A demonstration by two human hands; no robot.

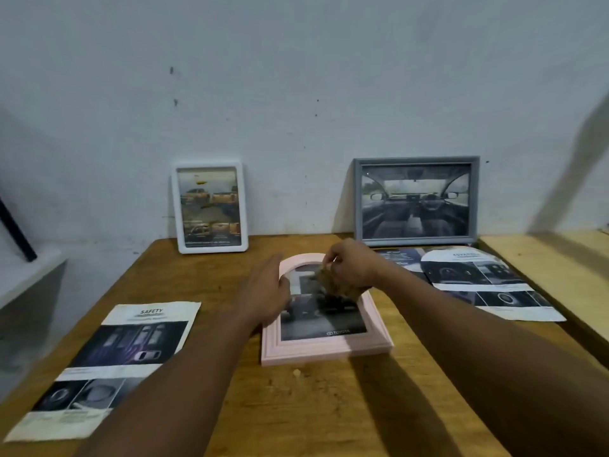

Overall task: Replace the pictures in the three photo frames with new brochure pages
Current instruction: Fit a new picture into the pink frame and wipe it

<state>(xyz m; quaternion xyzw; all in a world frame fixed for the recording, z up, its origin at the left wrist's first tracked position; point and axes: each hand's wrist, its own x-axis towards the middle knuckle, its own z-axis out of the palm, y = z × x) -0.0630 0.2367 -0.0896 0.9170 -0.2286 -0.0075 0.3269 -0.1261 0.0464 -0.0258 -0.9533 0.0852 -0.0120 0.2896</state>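
Observation:
A pink arch-topped photo frame lies flat in the middle of the wooden table, with a car picture in it. My left hand rests on its left edge with the fingers stretched out. My right hand is above the frame's top and pinches a brownish, blurred piece over the picture. A white frame and a grey frame stand against the wall, each with a car picture. One brochure page lies at the left, and more brochure pages at the right.
The wooden table ends at a pale wall behind. A lighter wooden surface adjoins on the right. A small crumb lies in front of the pink frame. A dark bar leans at the far left.

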